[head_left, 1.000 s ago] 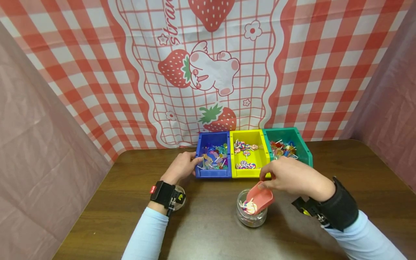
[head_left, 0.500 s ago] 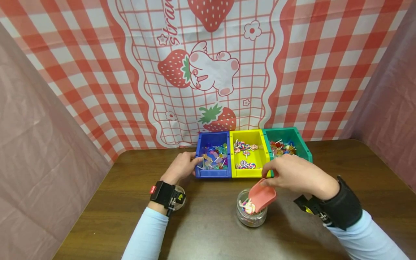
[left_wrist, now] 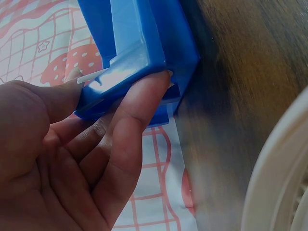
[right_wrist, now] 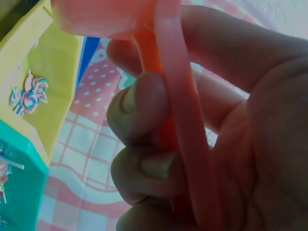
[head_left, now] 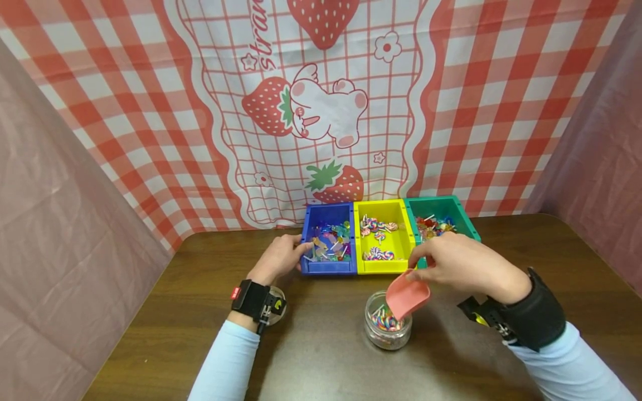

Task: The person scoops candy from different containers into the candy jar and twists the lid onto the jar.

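Observation:
My right hand (head_left: 456, 264) grips the handle of a pink scoop (head_left: 407, 296), its fingers curled round it in the right wrist view. The scoop tilts down over the mouth of a glass jar (head_left: 388, 337), where swirled lollipop charms (head_left: 385, 318) lie. My left hand (head_left: 281, 257) pinches the left wall of the blue bin (head_left: 328, 267), thumb inside and fingers outside, as the left wrist view (left_wrist: 120, 82) shows. Small clear colourful pieces (head_left: 331, 245) fill the blue bin. More lollipop charms (head_left: 378, 254) lie in the yellow bin (head_left: 398, 245).
Right of the yellow bin stands a green bin (head_left: 463, 217) with mixed red and amber pieces (head_left: 436, 227). A round clear container (head_left: 277, 306) sits partly hidden under my left wrist. A strawberry-print cloth (head_left: 326, 111) hangs behind the bins on the wooden table (head_left: 321, 367).
The right hand has lifted the scoop slightly up and right. Lollipop charms at the scoop's mouth have dropped into the jar. My left hand stays on the blue bin.

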Demonstrator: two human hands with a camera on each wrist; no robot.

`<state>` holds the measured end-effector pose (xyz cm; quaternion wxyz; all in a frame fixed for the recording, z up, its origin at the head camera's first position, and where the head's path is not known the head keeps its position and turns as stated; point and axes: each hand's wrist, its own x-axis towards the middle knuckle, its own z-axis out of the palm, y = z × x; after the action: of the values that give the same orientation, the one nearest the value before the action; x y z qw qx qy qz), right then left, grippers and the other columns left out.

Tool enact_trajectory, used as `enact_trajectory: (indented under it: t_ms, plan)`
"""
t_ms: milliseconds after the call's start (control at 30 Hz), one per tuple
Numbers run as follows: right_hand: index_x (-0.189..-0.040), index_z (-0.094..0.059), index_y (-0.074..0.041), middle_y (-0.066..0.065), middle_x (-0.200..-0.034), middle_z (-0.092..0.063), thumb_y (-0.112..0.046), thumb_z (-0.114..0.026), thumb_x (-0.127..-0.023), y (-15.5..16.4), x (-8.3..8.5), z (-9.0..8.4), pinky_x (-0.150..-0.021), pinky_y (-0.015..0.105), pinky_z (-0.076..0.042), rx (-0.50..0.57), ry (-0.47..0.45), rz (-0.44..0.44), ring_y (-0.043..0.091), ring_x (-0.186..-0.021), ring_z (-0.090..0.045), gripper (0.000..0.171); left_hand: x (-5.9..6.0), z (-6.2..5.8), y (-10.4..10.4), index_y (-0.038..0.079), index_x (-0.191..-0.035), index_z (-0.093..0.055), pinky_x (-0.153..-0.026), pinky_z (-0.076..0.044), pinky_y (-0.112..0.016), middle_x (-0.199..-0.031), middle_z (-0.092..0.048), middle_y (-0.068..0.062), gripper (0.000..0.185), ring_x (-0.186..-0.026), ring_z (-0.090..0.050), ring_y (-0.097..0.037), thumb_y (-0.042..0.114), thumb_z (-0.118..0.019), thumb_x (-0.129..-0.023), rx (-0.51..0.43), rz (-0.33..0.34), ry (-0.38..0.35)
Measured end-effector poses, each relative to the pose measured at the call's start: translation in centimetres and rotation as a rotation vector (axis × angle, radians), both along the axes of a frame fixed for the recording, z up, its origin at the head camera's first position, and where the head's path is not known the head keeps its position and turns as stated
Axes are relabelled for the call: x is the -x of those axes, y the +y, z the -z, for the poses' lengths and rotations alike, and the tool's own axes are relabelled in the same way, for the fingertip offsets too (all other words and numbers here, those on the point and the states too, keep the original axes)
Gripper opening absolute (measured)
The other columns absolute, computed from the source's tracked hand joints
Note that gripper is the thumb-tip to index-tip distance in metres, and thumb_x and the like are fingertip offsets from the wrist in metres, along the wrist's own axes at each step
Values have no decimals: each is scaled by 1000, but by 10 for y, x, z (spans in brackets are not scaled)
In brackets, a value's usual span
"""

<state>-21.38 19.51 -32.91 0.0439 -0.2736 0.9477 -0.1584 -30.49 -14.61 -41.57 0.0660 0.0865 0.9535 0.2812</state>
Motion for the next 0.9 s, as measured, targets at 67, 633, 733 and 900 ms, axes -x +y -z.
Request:
enact_trajectory:
  t_ms: [67, 633, 733, 900]
  plan:
    - [-102, -77, -15, -8, -83, -66, -41, -80, -83, 3, 0, -1, -58, 30, -43, 8, 16, 6, 11, -67, -52, 33, 0, 0, 0, 8, -139, -58, -59, -43, -31, -68, -69, -8, 48, -63, -68, -25, 40, -53, -104, 1, -2, -1]
    - [-107, -70, 0, 6, -77, -64, -27, -77, -89, 66, 25, -8, -55, 35, -40, 94, 264, 338, 22, -65, -52, 33, 0, -1, -1, 6, -140, -56, -59, -43, -31, -65, -67, -6, 49, -62, -67, -24, 39, -53, -104, 2, 3, 2]
    - [-106, -70, 3, 9, -79, -67, -21, -77, -89, 73, 32, -1, -55, 37, -39, 126, 349, 379, 24, -66, -52, 30, 0, -1, -1, 6, -141, -56, -60, -44, -31, -64, -67, -5, 50, -62, -67, -24, 39, -54, -103, 2, 2, 2]
    - [-107, -67, 8, 11, -68, -59, -13, -74, -91, 79, 42, 12, -53, 39, -33, 156, 368, 439, 27, -60, -45, 27, 0, -1, 0, 7, -141, -56, -60, -44, -31, -64, -67, -4, 50, -62, -67, -24, 39, -54, -103, 3, 5, 1]
